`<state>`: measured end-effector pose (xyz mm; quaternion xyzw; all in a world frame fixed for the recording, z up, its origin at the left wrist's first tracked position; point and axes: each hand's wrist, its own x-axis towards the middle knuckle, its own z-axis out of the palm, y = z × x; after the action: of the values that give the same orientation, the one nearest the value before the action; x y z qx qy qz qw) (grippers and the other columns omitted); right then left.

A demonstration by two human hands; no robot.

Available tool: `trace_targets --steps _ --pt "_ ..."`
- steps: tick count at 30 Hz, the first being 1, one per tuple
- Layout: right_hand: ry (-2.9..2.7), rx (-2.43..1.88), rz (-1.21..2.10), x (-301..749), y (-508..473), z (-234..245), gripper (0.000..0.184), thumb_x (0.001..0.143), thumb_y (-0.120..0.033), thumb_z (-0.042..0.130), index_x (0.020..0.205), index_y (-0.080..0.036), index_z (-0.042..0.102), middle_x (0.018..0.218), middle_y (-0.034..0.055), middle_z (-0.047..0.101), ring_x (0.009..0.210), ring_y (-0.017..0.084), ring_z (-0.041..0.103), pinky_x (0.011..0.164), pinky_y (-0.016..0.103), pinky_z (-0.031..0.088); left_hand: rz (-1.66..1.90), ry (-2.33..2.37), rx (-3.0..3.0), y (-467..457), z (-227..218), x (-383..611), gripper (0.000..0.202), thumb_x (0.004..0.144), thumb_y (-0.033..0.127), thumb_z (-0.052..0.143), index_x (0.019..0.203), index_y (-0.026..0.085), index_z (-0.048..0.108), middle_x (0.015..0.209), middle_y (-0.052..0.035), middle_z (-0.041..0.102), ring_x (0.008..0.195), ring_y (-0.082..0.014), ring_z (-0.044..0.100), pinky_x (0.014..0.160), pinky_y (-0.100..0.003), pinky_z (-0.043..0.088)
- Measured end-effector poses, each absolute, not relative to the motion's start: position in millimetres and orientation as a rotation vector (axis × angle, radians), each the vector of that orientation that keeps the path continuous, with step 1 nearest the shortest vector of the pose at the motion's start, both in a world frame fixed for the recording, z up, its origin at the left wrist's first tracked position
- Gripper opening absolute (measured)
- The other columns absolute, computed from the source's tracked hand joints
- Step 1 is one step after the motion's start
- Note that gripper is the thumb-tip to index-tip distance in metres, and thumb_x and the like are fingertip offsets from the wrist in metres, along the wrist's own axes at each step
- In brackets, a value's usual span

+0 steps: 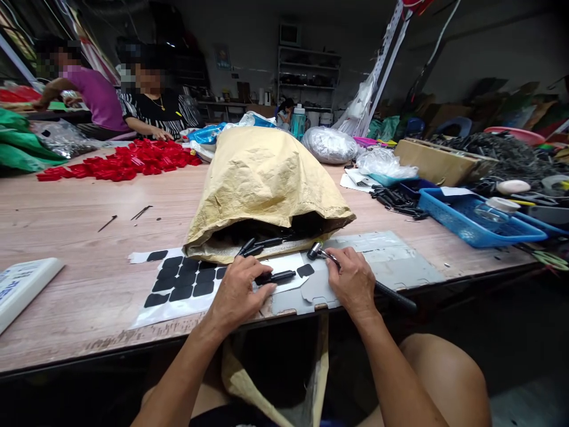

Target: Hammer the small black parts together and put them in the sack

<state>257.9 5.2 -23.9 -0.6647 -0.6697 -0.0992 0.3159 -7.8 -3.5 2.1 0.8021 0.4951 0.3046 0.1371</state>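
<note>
My left hand is closed, thumb and fingers pinching a black pen-shaped piece that lies low over a white sheet. My right hand grips a small hammer by its metal shaft; the shiny head points left and the black handle sticks out past the table edge. Between the hands, a single black square sticker lies at the sheet's right end. More black stickers cover the sheet's left part. Behind the hands, a yellowish paper sack lies with its mouth towards me, and black pieces show in the opening.
Grey board lies under my right hand. To the right stand a blue basket and black parts. Red pieces are heaped at the back left, near two seated people. A white box sits at the left edge.
</note>
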Motion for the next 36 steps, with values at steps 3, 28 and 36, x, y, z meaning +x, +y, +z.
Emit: trace_targets --steps 3,28,36 --pt "-1.760 -1.745 -0.265 258.7 6.6 -24.9 0.022 0.091 -0.026 0.059 0.109 -0.027 0.071 0.094 0.0029 0.066 0.089 0.020 0.053 0.080 0.032 0.039 0.857 1.356 2.243 1.1 2.1 0.3 0.022 0.079 0.029 0.076 0.100 0.022 0.073 0.095 -0.0037 0.068 0.094 -0.0228 0.055 0.085 -0.036 0.044" --pt "-1.840 -1.223 0.143 203.7 -57.4 9.5 0.036 0.098 -0.017 0.048 0.129 -0.025 0.063 0.094 0.0045 0.065 0.086 0.016 0.061 0.078 0.028 0.049 0.876 1.257 2.099 9.7 -3.7 3.5 0.012 0.076 0.022 0.076 0.088 0.021 0.074 0.088 -0.0009 0.067 0.091 -0.0201 0.058 0.083 -0.032 0.041" --pt "-1.886 -1.297 0.061 202.3 -57.6 1.8 0.038 0.097 -0.014 0.047 0.128 -0.026 0.065 0.088 0.0035 0.063 0.083 0.015 0.060 0.076 0.027 0.049 0.865 1.284 2.080 8.4 -1.1 4.5 0.010 0.076 0.022 0.074 0.086 0.022 0.075 0.087 -0.0003 0.067 0.090 -0.0198 0.058 0.082 -0.031 0.042"
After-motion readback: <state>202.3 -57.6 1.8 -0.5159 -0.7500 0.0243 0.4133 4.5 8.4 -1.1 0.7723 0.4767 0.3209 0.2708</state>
